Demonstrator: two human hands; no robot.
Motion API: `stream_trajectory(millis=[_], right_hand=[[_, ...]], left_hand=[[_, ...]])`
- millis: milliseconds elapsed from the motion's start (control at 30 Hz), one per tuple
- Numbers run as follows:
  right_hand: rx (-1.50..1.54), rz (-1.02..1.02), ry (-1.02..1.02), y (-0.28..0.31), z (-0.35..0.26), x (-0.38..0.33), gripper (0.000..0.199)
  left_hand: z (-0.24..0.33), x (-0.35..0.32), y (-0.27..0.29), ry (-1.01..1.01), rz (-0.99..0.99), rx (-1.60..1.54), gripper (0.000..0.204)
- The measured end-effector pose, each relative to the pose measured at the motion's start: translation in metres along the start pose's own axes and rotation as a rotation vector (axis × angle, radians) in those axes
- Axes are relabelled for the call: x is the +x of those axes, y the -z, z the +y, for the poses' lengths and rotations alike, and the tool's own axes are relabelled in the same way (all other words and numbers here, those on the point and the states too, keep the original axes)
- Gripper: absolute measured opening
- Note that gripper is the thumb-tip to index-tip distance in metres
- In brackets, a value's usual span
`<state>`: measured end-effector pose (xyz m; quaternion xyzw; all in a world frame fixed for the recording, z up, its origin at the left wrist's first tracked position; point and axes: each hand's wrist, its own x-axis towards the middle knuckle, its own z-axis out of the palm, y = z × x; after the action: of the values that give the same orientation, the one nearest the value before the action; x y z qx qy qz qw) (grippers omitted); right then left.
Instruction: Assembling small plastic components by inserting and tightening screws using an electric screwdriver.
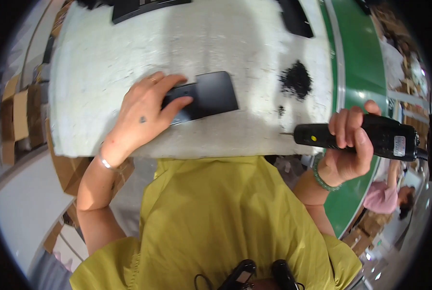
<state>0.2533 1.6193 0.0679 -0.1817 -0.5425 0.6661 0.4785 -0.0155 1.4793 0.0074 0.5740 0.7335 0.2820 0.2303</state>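
Note:
On the white worktable lies a dark, flat, glossy rectangular part point(211, 94), with a narrower piece at its left end. My left hand point(146, 106) grips that left end, thumb on the near side and fingers over the far side; some fingertips are hidden. At the right, my right hand point(353, 140) is wrapped round a black electric screwdriver point(317, 135). Its thin bit points left, just above the table's near right corner and well apart from the dark part. A heap of small black screws or similar bits point(297, 79) sits beyond the screwdriver, with a few strays nearer.
The white table point(216, 43) carries a black part point(148, 8) at its far edge and a long black piece point(295, 17) at the far right. A green surface point(365, 63) runs alongside on the right. Cardboard boxes point(20, 116) stand left; a person in pink point(382, 197) is farther right.

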Motion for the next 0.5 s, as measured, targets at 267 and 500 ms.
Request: stream_trajectory(millis=[267, 500], right_hand=[[-0.041, 0.147, 0.248, 0.004, 0.019, 0.010, 0.036], [-0.099, 0.363, 0.227, 0.014, 0.035, 0.023, 0.033]], left_hand=[[0.031, 0.015, -0.025, -0.029, -0.192, -0.137, 0.028], [0.031, 0.031, -0.041, 0.008, -0.329, -0.304, 0.035]])
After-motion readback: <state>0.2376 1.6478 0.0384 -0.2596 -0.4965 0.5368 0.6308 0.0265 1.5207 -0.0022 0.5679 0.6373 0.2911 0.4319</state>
